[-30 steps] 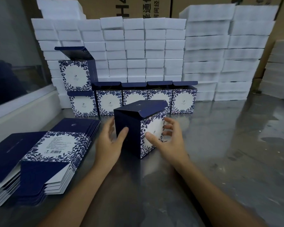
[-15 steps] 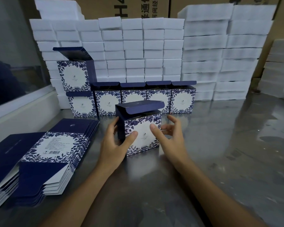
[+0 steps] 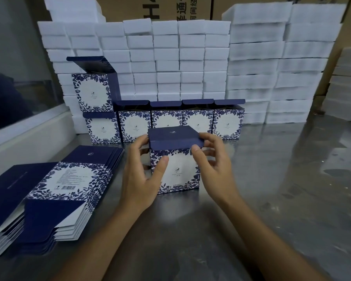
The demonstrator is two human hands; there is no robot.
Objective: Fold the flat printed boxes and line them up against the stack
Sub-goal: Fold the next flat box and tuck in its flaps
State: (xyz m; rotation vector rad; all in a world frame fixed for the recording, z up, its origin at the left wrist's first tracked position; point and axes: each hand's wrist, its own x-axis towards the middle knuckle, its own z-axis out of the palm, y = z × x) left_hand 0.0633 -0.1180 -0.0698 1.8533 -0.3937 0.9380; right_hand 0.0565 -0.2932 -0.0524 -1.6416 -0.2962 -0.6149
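A folded blue-and-white floral box (image 3: 179, 173) stands upright on the steel table, its printed front facing me and its navy lid (image 3: 173, 138) lowered over the top. My left hand (image 3: 142, 175) holds the box's left side, thumb on the front. My right hand (image 3: 215, 161) pinches the lid's right front corner. Behind it a row of folded boxes (image 3: 166, 120) with raised lids lines the white foam stack (image 3: 170, 57); one more box (image 3: 92, 92) sits on top at the left. A pile of flat printed boxes (image 3: 55, 189) lies at the left.
Taller white foam stacks (image 3: 282, 63) stand at the back right, with more (image 3: 346, 84) at the far right. A glass partition with a white ledge (image 3: 24, 126) runs along the left. Bare steel table (image 3: 282, 189) spreads to the right and front.
The box has turned so its printed front faces me. Its lid, raised before, has come down over the top. My right hand moved up from the box's side to the lid.
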